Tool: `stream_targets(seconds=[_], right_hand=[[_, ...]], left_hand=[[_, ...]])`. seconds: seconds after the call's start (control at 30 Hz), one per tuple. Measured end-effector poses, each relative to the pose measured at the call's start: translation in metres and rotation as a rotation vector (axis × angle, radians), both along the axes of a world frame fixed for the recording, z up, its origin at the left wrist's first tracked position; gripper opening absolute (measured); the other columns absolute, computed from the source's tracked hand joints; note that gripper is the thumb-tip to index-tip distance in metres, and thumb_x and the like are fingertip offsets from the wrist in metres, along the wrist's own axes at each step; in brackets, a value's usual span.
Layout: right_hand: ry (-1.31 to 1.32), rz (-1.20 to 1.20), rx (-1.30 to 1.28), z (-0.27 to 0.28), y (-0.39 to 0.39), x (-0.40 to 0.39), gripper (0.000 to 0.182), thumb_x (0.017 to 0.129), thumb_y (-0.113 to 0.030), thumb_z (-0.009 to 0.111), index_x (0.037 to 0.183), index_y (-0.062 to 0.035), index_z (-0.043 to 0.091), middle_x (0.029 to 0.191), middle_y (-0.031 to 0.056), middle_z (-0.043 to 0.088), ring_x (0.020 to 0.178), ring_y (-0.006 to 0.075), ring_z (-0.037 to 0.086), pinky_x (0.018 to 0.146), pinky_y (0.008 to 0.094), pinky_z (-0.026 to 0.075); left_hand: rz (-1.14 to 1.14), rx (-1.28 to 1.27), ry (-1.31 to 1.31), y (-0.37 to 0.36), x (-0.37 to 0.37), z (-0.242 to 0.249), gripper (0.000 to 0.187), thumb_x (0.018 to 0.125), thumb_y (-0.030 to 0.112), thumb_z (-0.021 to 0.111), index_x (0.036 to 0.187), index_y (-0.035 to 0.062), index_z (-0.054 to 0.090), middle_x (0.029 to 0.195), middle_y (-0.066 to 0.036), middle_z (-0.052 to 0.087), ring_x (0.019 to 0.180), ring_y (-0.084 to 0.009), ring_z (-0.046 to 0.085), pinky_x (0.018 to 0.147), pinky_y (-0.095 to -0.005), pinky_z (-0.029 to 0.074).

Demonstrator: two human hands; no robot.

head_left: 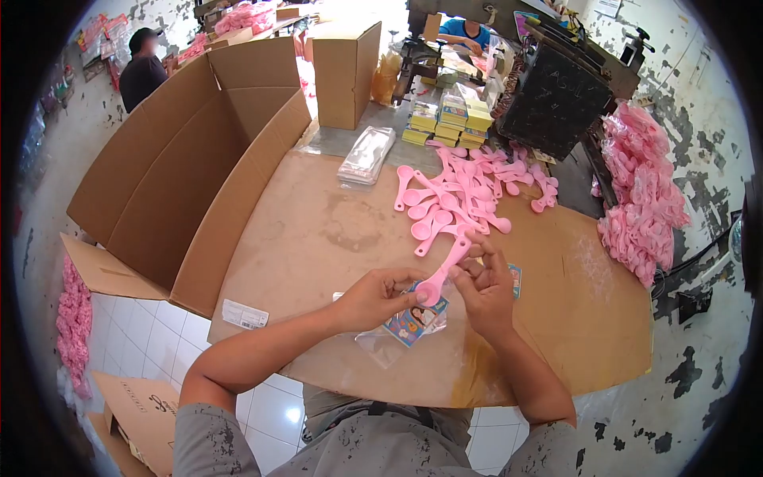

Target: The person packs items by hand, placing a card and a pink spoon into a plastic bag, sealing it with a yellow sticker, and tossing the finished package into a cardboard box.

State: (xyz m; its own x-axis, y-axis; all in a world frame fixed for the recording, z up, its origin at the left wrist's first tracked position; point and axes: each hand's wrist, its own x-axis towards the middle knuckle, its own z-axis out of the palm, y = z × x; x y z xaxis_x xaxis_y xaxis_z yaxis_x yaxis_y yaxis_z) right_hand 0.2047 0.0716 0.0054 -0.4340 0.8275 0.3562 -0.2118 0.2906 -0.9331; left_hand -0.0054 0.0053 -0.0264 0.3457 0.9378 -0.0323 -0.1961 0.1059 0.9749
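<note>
My left hand (381, 299) pinches the pink scoop (447, 268) at its near, round end, thumb against fingers, and my right hand (486, 292) curls just beside the handle's far end; from this angle I can't tell whether its fingers press the plastic or only steady it. The scoop is above the near part of the cardboard-covered table (310, 238), over a printed card (417, 320) and some clear plastic film (381, 348). The plastic looks smooth, so if my left pinch loosens while the right isn't firm, the scoop could twist and drop onto the card. My wrists could drag the thin film and crease it or skew the card. Reaching carelessly to the far side might topple the loose heap of scoops (453, 195), since they lie tangled and could slide against the card stacks (451, 119).
</note>
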Motion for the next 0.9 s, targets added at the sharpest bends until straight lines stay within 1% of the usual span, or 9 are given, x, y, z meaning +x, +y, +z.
stream_targets(seconds=[0.13,0.3,0.4,0.57,0.63,0.7,0.77,0.8,0.9], right_hand=[[-0.169,0.09,0.198,-0.009,0.013,0.01,0.028,0.106,-0.011,0.058,0.13,-0.0008,0.065,0.121,0.0069,0.059,0.114,0.0184,0.06,0.101,0.0363,0.048],[-0.27,0.252,0.292,0.016,0.019,0.02,0.033,0.108,-0.022,0.052,0.113,-0.0003,0.077,0.123,0.011,0.064,0.117,0.0224,0.057,0.106,0.041,0.043],[-0.207,0.355,0.23,0.011,0.022,0.025,0.031,0.106,-0.019,0.053,0.114,0.0005,0.075,0.128,0.0133,0.065,0.118,0.0232,0.058,0.105,0.0406,0.043],[-0.111,0.356,0.079,0.025,0.017,0.016,0.016,0.099,-0.007,0.062,0.103,0.0011,0.075,0.13,0.0132,0.065,0.122,0.0236,0.059,0.104,0.0407,0.045],[-0.171,0.337,0.161,0.035,0.009,0.012,0.01,0.096,-0.005,0.068,0.101,-0.0001,0.075,0.129,0.013,0.066,0.123,0.0245,0.06,0.103,0.0407,0.046],[-0.362,0.32,0.454,0.044,0.01,0.012,0.008,0.092,-0.004,0.074,0.1,-0.0019,0.075,0.129,0.0123,0.066,0.124,0.0256,0.061,0.103,0.0411,0.047],[-0.337,0.387,0.478,0.061,0.01,0.014,0.011,0.09,-0.005,0.077,0.1,-0.0037,0.075,0.128,0.0121,0.067,0.123,0.0266,0.062,0.102,0.0414,0.048],[-0.324,0.417,0.487,0.07,0.009,0.015,0.012,0.089,-0.006,0.079,0.101,-0.0046,0.075,0.128,0.012,0.067,0.122,0.0271,0.062,0.102,0.0415,0.049],[-0.572,0.202,0.826,0.1,0.001,0.008,0.011,0.088,-0.005,0.078,0.099,-0.0044,0.074,0.115,0.0101,0.07,0.108,0.0264,0.067,0.093,0.0389,0.053]], left_hand=[[0.0,0.01,-0.064,-0.002,0.0,0.01,0.035,0.108,0.016,0.062,0.138,-0.0021,0.058,0.121,-0.008,0.072,0.108,-0.0108,0.068,0.093,-0.0286,0.055],[-0.08,0.047,-0.056,-0.002,-0.001,0.006,0.037,0.108,0.019,0.063,0.139,-0.0012,0.059,0.119,-0.008,0.073,0.106,-0.0096,0.068,0.091,-0.0269,0.055],[-0.076,0.021,-0.03,-0.006,-0.001,0.017,0.036,0.107,0.019,0.063,0.138,0.0,0.06,0.116,-0.007,0.074,0.102,-0.0083,0.068,0.088,-0.026,0.055],[-0.056,0.003,-0.074,-0.007,-0.004,0.022,0.033,0.107,0.022,0.064,0.136,0.0039,0.063,0.109,-0.005,0.076,0.096,-0.0072,0.069,0.082,-0.0252,0.055],[-0.097,-0.025,-0.058,-0.01,-0.006,0.035,0.036,0.107,0.022,0.065,0.137,0.0038,0.062,0.111,-0.006,0.076,0.096,-0.0085,0.07,0.083,-0.0258,0.057],[-0.139,-0.052,-0.089,-0.012,-0.008,0.037,0.037,0.107,0.021,0.065,0.138,0.0033,0.06,0.115,-0.007,0.075,0.099,-0.01,0.07,0.086,-0.0269,0.057],[-0.189,-0.084,-0.162,-0.011,-0.009,0.028,0.036,0.107,0.021,0.063,0.138,0.0022,0.059,0.122,-0.01,0.073,0.107,-0.0119,0.069,0.093,-0.0285,0.055],[-0.111,0.03,-0.122,-0.009,-0.008,0.021,0.038,0.107,0.019,0.064,0.14,0.0025,0.057,0.127,-0.011,0.07,0.113,-0.0141,0.068,0.098,-0.0316,0.054],[0.093,0.354,0.043,-0.007,0.0,0.011,0.044,0.105,0.018,0.065,0.145,0.0026,0.054,0.139,-0.013,0.064,0.126,-0.019,0.063,0.11,-0.0381,0.048]])
